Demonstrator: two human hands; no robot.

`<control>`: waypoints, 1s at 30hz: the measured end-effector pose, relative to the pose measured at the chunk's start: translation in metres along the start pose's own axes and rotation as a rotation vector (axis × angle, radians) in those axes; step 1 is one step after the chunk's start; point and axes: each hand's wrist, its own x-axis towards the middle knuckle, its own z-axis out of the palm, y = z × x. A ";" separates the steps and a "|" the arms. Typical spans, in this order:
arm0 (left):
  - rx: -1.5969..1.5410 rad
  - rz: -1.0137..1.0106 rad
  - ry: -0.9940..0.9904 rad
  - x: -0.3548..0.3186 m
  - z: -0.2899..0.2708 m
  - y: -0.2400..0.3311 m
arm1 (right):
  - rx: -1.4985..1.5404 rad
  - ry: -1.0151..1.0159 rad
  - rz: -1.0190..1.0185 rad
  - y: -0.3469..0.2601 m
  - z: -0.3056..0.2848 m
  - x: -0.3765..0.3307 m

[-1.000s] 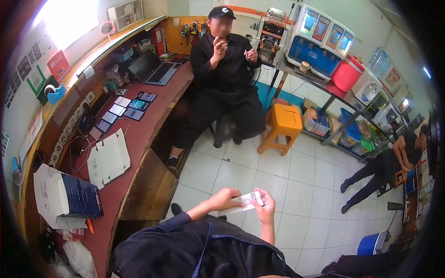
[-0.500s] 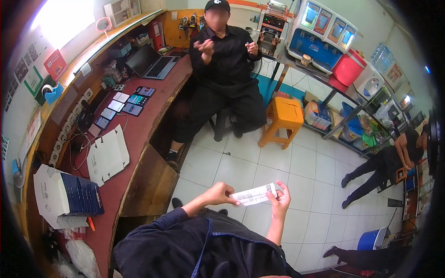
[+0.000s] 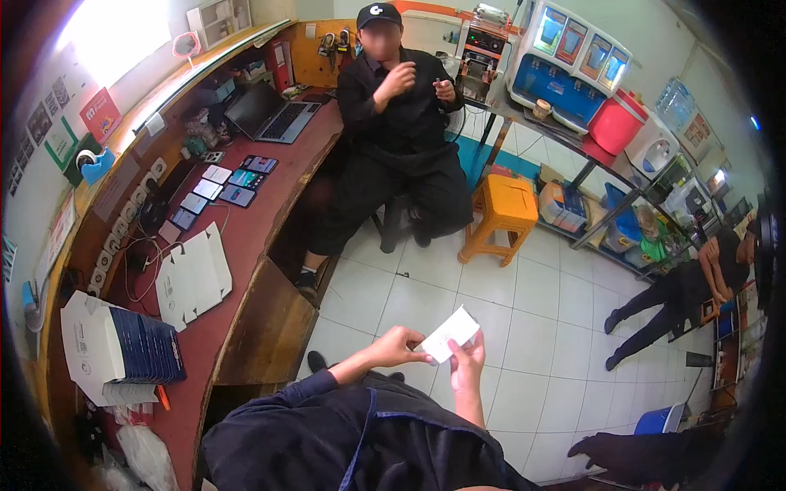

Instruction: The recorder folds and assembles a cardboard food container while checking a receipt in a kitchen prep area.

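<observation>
Over the white tiled floor, I hold a small white printed piece (image 3: 450, 334) that looks like folded paper. My left hand (image 3: 396, 347) pinches its lower left edge between thumb and fingers. My right hand (image 3: 468, 363) grips the right side, thumb on the near face and its other fingers partly hidden behind. The piece is tilted, its upper right end pointing away from me. The print is too small to make out.
Left, a red-topped desk (image 3: 270, 192) bears several phones (image 3: 237, 195), a laptop (image 3: 274, 116), a flat white carton (image 3: 195, 277) and dark blue boxes (image 3: 149, 348). Ahead, a person in black (image 3: 401, 123) sits near an orange stool (image 3: 501, 217). Another person (image 3: 688, 274) is at right.
The white piece has turned from a long, nearly level strip to a shorter, steeper shape. My right hand has moved left and closed in on it. The seated person's hands have shifted.
</observation>
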 end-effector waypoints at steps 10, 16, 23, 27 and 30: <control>-0.066 0.197 -0.035 -0.002 0.007 -0.001 | -0.037 0.156 -0.064 0.001 -0.011 0.007; -0.107 0.036 -0.468 0.011 0.013 -0.010 | 0.019 0.483 -0.251 0.004 -0.042 -0.026; 0.226 0.140 -1.098 0.092 0.083 -0.011 | -0.168 0.790 -0.350 0.024 -0.099 -0.094; 0.092 0.087 -1.268 0.097 0.178 0.027 | -0.266 0.991 -0.353 0.027 -0.117 -0.157; 0.228 0.209 -1.348 0.086 0.244 0.061 | -0.161 1.215 -0.393 0.024 -0.133 -0.194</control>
